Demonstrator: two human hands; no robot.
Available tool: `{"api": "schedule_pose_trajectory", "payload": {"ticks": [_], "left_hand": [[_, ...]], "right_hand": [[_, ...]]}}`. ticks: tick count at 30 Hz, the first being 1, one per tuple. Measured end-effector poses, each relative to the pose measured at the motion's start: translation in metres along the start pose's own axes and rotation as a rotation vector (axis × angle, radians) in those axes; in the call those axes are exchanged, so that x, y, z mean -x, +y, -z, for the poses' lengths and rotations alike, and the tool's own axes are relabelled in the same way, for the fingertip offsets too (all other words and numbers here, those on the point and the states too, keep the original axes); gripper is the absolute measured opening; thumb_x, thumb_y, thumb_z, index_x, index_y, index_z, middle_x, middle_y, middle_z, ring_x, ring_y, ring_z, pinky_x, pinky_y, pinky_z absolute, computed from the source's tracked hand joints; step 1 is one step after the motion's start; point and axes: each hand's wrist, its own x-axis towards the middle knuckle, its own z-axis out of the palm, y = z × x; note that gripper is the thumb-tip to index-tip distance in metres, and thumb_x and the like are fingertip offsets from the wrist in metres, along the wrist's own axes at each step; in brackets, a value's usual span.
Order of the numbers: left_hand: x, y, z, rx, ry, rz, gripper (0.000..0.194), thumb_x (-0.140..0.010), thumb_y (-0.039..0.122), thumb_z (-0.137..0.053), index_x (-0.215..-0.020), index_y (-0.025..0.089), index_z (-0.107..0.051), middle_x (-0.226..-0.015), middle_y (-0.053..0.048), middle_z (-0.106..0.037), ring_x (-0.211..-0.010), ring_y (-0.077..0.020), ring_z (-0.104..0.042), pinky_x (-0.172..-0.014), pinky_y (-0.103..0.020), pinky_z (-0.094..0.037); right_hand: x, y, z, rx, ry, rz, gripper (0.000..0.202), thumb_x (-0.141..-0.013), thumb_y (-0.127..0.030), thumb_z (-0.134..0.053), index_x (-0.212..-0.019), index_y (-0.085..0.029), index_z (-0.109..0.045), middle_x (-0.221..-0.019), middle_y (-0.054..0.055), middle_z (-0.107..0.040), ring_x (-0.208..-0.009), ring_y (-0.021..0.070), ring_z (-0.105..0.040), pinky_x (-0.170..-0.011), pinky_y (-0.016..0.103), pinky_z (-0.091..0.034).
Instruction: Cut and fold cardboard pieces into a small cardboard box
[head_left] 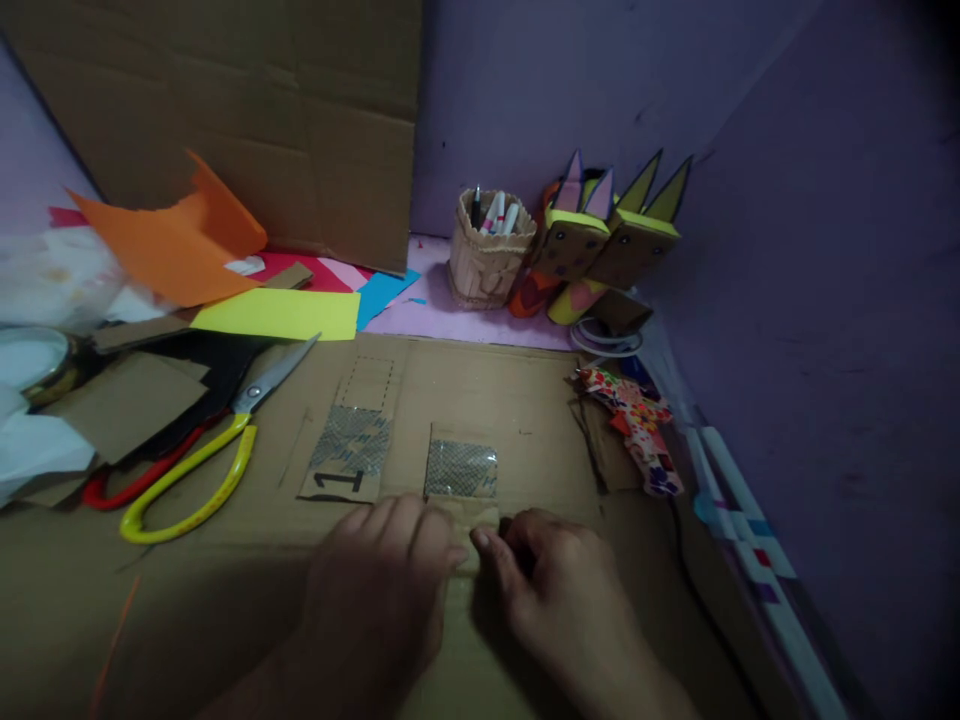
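Observation:
A small cardboard strip [471, 520] with a patterned, shiny taped patch at its far end lies on the cardboard sheet [510, 400]. My left hand [382, 580] is closed at the strip's left edge, its thumb on it. At the right edge, my right hand [562, 580] pinches with curled fingers and thumb. Both hands are close together on the near part of the strip. Left of them lies a second cardboard piece [349, 440] with a similar patch and a black "1".
Yellow-handled scissors [244, 400], yellow paper [277, 313] and orange paper [165, 240] sit left. A pen holder [489, 255] and two eared cardboard figures [600, 240] stand at the back. A floral-patterned glue gun [637, 420] with a black cord lies right.

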Motion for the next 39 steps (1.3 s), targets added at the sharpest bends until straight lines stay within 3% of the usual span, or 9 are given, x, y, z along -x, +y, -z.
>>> {"api": "schedule_pose_trajectory", "payload": {"ticks": [5, 9, 11, 15, 21, 25, 31, 35, 39], "left_hand": [[0.011, 0.003, -0.016, -0.041, 0.161, -0.238, 0.035, -0.079, 0.011, -0.033, -0.102, 0.015, -0.059, -0.099, -0.008, -0.065, -0.094, -0.0212, -0.055, -0.080, -0.034, -0.044], [0.012, 0.001, -0.039, -0.084, 0.267, -0.293, 0.036, -0.080, 0.010, -0.030, -0.097, 0.010, -0.062, -0.094, -0.011, -0.066, -0.091, -0.0229, -0.055, -0.080, -0.035, -0.042], [0.010, 0.000, -0.044, -0.112, 0.268, -0.299, 0.036, -0.082, 0.009, -0.030, -0.097, 0.010, -0.062, -0.095, -0.011, -0.066, -0.090, -0.0230, -0.054, -0.081, -0.035, -0.039], [0.005, -0.008, -0.037, -0.156, 0.182, -0.387, 0.031, -0.084, 0.007, -0.035, -0.096, 0.013, -0.063, -0.099, -0.007, -0.065, -0.095, -0.0214, -0.053, -0.085, -0.034, -0.035], [-0.002, -0.020, -0.018, -0.199, 0.111, -0.438, 0.022, -0.085, 0.013, -0.043, -0.096, 0.015, -0.062, -0.101, -0.006, -0.065, -0.089, -0.0221, -0.051, -0.077, -0.037, -0.034], [0.000, -0.018, -0.011, -0.184, 0.063, -0.326, 0.021, -0.080, 0.014, -0.046, -0.091, 0.016, -0.063, -0.100, -0.007, -0.065, -0.078, -0.0214, -0.052, -0.066, -0.037, -0.033], [0.012, -0.002, -0.008, -0.060, -0.037, -0.260, 0.034, -0.073, 0.025, -0.053, -0.103, 0.010, -0.061, -0.111, -0.013, -0.061, -0.088, -0.0251, -0.053, -0.081, -0.041, -0.035], [0.022, -0.001, -0.018, -0.076, -0.038, -0.295, 0.043, -0.071, 0.034, -0.057, -0.107, 0.011, -0.059, -0.114, -0.014, -0.061, -0.098, -0.0291, -0.052, -0.084, -0.041, -0.036], [0.028, -0.011, -0.027, -0.067, 0.016, -0.314, 0.030, -0.076, 0.025, -0.055, -0.105, 0.018, -0.059, -0.114, -0.007, -0.062, -0.104, -0.0245, -0.052, -0.092, -0.037, -0.035]], "right_hand": [[0.000, -0.002, 0.000, 0.013, -0.006, -0.011, 0.030, -0.079, -0.030, -0.050, -0.053, -0.019, -0.059, -0.051, 0.005, -0.062, -0.045, 0.0159, -0.056, -0.045, 0.026, -0.028], [-0.002, 0.004, 0.005, -0.069, -0.025, -0.057, 0.027, -0.077, -0.033, -0.055, -0.054, -0.019, -0.059, -0.052, 0.003, -0.062, -0.046, 0.0152, -0.055, -0.045, 0.025, -0.031], [-0.008, 0.010, 0.010, -0.181, 0.018, -0.053, 0.018, -0.075, -0.034, -0.059, -0.067, -0.019, -0.062, -0.061, 0.002, -0.065, -0.054, 0.0154, -0.058, -0.050, 0.025, -0.038], [-0.033, 0.014, 0.020, -0.219, 0.218, 0.070, 0.032, -0.075, -0.031, -0.060, -0.102, -0.015, -0.059, -0.096, 0.009, -0.065, -0.084, 0.0198, -0.060, -0.073, 0.030, -0.046], [-0.057, 0.004, 0.026, 0.113, 0.080, 0.114, 0.031, -0.076, -0.032, -0.060, -0.103, -0.017, -0.061, -0.095, 0.011, -0.065, -0.083, 0.0238, -0.060, -0.068, 0.032, -0.043], [-0.030, 0.015, 0.028, 0.029, -0.025, -0.121, 0.025, -0.076, -0.024, -0.057, -0.100, -0.016, -0.058, -0.065, 0.004, -0.064, -0.058, 0.0178, -0.058, -0.052, 0.026, -0.036], [0.046, 0.024, 0.009, -0.378, -0.219, -0.121, 0.032, -0.083, -0.030, -0.046, -0.112, -0.016, -0.049, -0.060, 0.000, -0.061, -0.052, 0.0143, -0.057, -0.046, 0.021, -0.037], [0.068, 0.028, 0.008, -0.449, -0.355, -0.008, 0.031, -0.085, -0.028, -0.045, -0.114, -0.021, -0.052, -0.075, 0.002, -0.069, -0.064, 0.0147, -0.064, -0.056, 0.022, -0.047], [0.054, 0.037, 0.022, -0.228, -0.156, 0.242, 0.029, -0.085, -0.017, -0.042, -0.109, -0.025, -0.056, -0.099, 0.005, -0.067, -0.086, 0.0173, -0.064, -0.072, 0.027, -0.050]]}}
